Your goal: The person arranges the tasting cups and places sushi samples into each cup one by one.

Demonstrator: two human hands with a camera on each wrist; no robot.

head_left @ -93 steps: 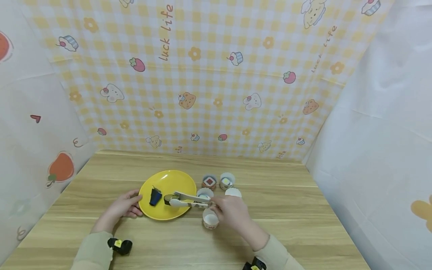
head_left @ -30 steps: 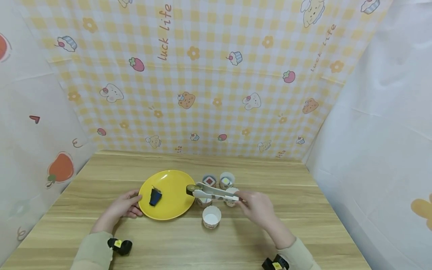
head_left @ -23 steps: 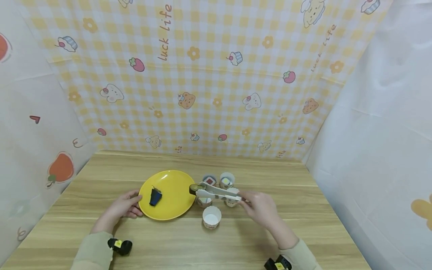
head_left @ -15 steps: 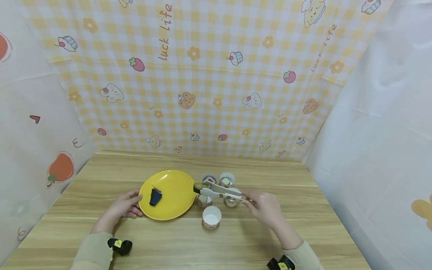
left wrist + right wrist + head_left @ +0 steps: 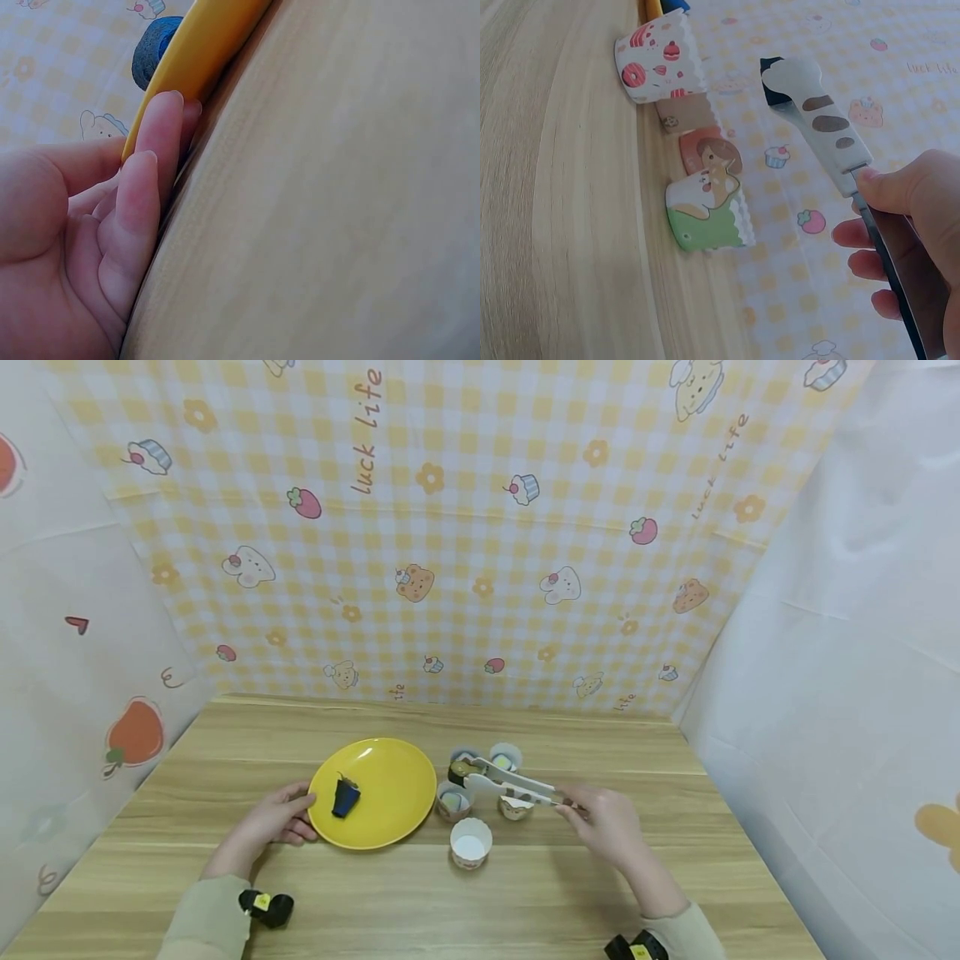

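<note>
My right hand (image 5: pixel 606 827) grips tongs (image 5: pixel 519 777) with white paw-shaped ends. Pinched in their tips is a dark-sided toy sushi roll (image 5: pixel 457 774) with an olive top, held over the back-left paper cups; in the right wrist view the roll (image 5: pixel 774 88) is mostly hidden behind the paw. My left hand (image 5: pixel 281 814) holds the near-left rim of the yellow plate (image 5: pixel 393 822), its thumb on one side and fingers beneath in the left wrist view. A dark blue, black-wrapped piece (image 5: pixel 345 797) lies on that plate.
Several paper cups stand right of the plate. The front cup (image 5: pixel 469 852) shows a white inside; the middle-left cup (image 5: pixel 454 811) and back-right cup (image 5: pixel 506 748) hold pieces. Tongs partly cover the middle-right cup (image 5: pixel 515 811). A patterned cloth (image 5: pixel 480 627) hangs behind the table.
From over the plate, my right hand has carried the tongs and sushi roll rightward to above the cups. The left hand and plate have stayed in place.
</note>
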